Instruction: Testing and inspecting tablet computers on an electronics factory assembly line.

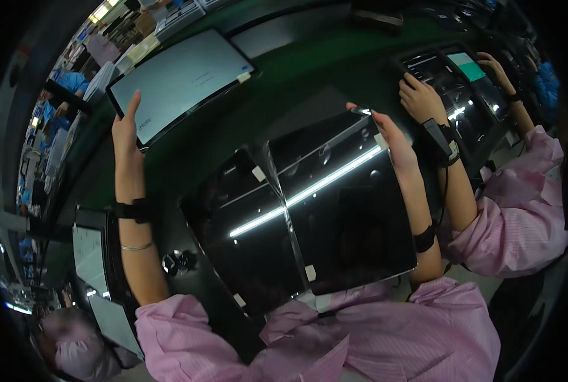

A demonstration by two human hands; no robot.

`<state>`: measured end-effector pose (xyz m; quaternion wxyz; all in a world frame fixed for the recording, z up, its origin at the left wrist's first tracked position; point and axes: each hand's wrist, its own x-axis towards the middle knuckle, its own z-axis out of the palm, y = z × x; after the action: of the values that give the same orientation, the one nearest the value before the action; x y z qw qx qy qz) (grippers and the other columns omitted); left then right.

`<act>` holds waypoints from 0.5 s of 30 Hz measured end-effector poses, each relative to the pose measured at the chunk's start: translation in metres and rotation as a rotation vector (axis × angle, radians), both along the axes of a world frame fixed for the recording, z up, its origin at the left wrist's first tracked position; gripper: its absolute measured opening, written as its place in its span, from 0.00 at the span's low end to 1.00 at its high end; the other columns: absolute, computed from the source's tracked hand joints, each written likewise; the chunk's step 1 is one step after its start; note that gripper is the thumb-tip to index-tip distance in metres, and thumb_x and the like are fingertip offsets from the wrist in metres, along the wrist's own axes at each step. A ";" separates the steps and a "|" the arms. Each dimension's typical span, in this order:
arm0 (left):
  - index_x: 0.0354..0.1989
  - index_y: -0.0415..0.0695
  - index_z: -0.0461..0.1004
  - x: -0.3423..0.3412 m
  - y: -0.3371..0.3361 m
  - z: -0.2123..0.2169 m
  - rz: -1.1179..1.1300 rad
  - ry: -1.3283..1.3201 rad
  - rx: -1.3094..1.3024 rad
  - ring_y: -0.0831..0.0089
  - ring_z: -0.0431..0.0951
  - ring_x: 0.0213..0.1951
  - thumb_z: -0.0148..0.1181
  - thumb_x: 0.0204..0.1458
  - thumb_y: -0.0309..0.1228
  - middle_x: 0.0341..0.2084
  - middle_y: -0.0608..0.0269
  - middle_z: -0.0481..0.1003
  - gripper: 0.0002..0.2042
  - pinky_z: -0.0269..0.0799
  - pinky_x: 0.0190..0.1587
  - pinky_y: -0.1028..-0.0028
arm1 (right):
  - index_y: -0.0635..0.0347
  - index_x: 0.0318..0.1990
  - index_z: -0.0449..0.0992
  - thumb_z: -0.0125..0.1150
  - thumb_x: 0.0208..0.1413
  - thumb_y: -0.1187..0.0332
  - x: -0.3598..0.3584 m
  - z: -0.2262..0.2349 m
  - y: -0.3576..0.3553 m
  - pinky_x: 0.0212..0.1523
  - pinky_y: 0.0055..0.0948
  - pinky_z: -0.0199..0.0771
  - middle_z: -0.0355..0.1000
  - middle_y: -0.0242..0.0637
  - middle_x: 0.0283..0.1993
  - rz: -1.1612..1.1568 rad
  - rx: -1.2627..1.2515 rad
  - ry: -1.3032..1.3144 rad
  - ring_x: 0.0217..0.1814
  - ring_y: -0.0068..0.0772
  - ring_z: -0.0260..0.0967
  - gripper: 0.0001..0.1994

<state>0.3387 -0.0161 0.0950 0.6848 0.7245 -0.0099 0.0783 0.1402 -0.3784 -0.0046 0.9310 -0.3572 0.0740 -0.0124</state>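
Note:
My left hand (126, 130) grips the near left edge of a tablet (185, 79) with a pale lit screen. Its thumb lies over the edge; the other fingers are hidden beneath. In front of my body are two dark-screened tablets side by side, a left one (242, 219) and a right one (354, 223). Clear, wrinkled film and small pale tabs show on both, and a ceiling light reflects across them. My right hand (395, 143) is closed round the far right corner of the right dark tablet. Whether the left one is resting on the table is unclear.
On the right, a co-worker's hands (422, 97) are at another dark tablet (452, 95) and one with a green patch (471, 67). A small black object (179, 262) lies near my left forearm. More lit tablets (90, 258) stand at lower left. The tabletop (296, 73) is dark green.

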 end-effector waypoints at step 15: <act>0.45 0.36 0.67 -0.239 -0.016 -0.022 0.257 0.037 -0.464 0.71 0.75 0.39 0.52 0.54 0.36 0.39 0.60 0.72 0.16 0.74 0.40 0.73 | 0.63 0.50 0.70 0.37 0.57 0.64 0.002 -0.007 0.001 0.54 0.23 0.60 0.70 0.36 0.48 -0.031 -0.159 -0.083 0.50 0.25 0.64 0.20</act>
<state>0.0996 -0.0324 0.0726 0.8172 0.5445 0.1129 0.1517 0.1425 -0.3777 -0.0116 0.9017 -0.4280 0.0396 -0.0473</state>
